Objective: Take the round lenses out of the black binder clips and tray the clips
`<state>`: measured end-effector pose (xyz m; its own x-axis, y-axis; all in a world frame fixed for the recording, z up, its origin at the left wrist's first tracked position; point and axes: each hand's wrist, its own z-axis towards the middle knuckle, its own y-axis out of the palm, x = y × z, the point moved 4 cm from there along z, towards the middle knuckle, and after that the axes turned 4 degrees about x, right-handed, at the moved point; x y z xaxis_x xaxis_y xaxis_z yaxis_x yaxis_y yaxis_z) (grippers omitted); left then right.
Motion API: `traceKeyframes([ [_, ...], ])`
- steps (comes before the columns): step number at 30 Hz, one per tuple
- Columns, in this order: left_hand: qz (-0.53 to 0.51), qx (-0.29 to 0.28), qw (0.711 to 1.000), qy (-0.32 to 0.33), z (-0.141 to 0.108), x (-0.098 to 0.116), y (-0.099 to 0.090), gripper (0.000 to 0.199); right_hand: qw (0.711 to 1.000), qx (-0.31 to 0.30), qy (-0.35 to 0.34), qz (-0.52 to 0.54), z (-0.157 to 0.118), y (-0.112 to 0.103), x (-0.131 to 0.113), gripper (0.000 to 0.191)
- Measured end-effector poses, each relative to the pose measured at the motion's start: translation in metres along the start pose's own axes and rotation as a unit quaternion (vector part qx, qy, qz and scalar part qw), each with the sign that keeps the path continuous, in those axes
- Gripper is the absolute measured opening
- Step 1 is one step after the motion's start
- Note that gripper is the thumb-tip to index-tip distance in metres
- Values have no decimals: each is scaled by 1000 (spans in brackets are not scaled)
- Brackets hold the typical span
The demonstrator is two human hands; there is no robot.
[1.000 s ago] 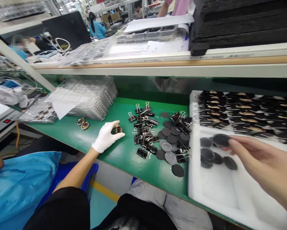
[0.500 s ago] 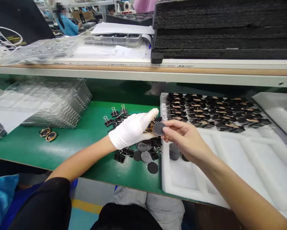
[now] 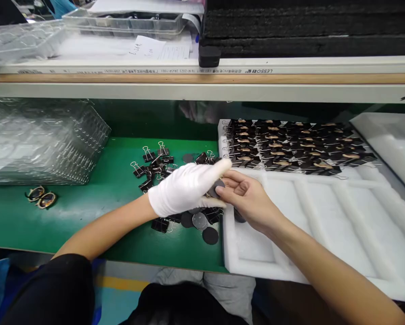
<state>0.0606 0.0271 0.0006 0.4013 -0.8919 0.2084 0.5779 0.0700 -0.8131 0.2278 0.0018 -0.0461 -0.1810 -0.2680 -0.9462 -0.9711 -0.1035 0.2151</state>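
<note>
My left hand (image 3: 183, 187), in a white glove, is closed around a small gold-rimmed piece, mostly hidden now; its gold and amber edge showed earlier. Between the thumb and fingers of my bare right hand (image 3: 253, 198) is a dark round disc (image 3: 216, 188), held against the piece in the glove. Loose grey and black discs (image 3: 199, 221) lie on the green table below the glove. Black binder clips (image 3: 160, 225) are scattered around them, with more clips (image 3: 155, 164) behind my left wrist. A dark stack of discs (image 3: 239, 215) is partly covered by my right hand.
A white foam tray (image 3: 253, 266) stands at right, its back filled with rows of clipped gold-edged pieces (image 3: 276, 146). Two gold-rimmed oval pieces (image 3: 41, 197) lie at left, before stacked clear plastic trays (image 3: 70, 149). A shelf edge (image 3: 155, 92) crosses above, carrying black foam sheets (image 3: 310, 34).
My view has tipped downward and shifted. The disc in my right hand has moved left, in between the gloved thumb and fingers, against the gold-rimmed piece.
</note>
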Motion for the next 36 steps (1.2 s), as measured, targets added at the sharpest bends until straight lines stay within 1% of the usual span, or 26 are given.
traceKeyframes([
  [2,33,-37,998,-23,3,-8,-22,83,998,-4,51,41,1,-5,1,45],
  [3,56,-48,995,-60,4,-17,-35,79,996,-2,66,59,2,-8,1,41],
  [5,109,-43,978,-171,1,-41,-63,57,992,4,80,95,4,-13,-2,32],
  [6,138,-45,963,-226,-2,-54,-73,48,990,10,79,113,5,-15,-3,29],
  [7,166,-52,946,-273,-6,-66,-81,44,989,19,74,128,6,-16,-5,27],
  [8,190,-66,930,-307,-10,-77,-83,43,988,26,66,139,6,-16,-6,26],
  [9,207,-85,920,-322,-13,-85,-82,42,987,29,57,145,7,-16,-6,25],
  [10,211,-113,918,-317,-15,-91,-77,40,988,26,49,145,7,-15,-7,23],
  [11,203,-147,922,-295,-16,-95,-68,38,989,21,44,140,7,-14,-6,22],
  [13,179,-222,931,-228,-17,-95,-47,38,991,8,39,127,6,-13,-5,21],
  [15,185,-285,922,-185,-16,-93,-30,37,993,2,34,115,5,-14,-4,20],
  [16,203,-301,914,-179,-16,-91,-25,37,994,-2,30,108,4,-14,-4,19],
  [17,225,-301,909,-180,-14,-90,-23,38,995,-8,21,97,4,-15,-4,19],
  [18,240,-285,910,-184,-12,-87,-23,41,997,-16,10,78,3,-15,-5,19],
  [19,239,-251,918,-191,-9,-83,-26,41,998,-27,-8,54,3,-15,-6,18],
  [20,220,-201,934,-199,-7,-77,-30,40,998,-41,-31,24,2,-13,-7,17],
  [22,134,-98,965,-202,-2,-61,-38,37,993,-72,-85,-34,-1,-8,-9,14],
  [23,81,-62,976,-192,-1,-52,-40,36,989,-87,-112,-52,-3,-4,-9,13],
  [24,34,-41,983,-178,1,-43,-40,36,984,-99,-134,-66,-5,-1,-9,13],
  [26,-29,-28,986,-160,2,-27,-37,34,975,-102,-170,-96,-10,6,-6,15],
  [29,-74,-20,980,-185,4,-11,-30,32,962,-51,-225,-146,-16,13,-2,21],
  [31,-118,-2,971,-207,5,-3,-26,42,959,-12,-249,-137,-20,15,-2,25],
  [33,-161,36,959,-230,7,3,-26,56,959,14,-260,-111,-22,15,-4,28],
  [34,-165,58,953,-246,8,5,-27,61,958,25,-267,-105,-23,16,-5,29],
  [36,-118,80,949,-282,10,8,-31,64,951,42,-283,-116,-24,15,-6,29],
])
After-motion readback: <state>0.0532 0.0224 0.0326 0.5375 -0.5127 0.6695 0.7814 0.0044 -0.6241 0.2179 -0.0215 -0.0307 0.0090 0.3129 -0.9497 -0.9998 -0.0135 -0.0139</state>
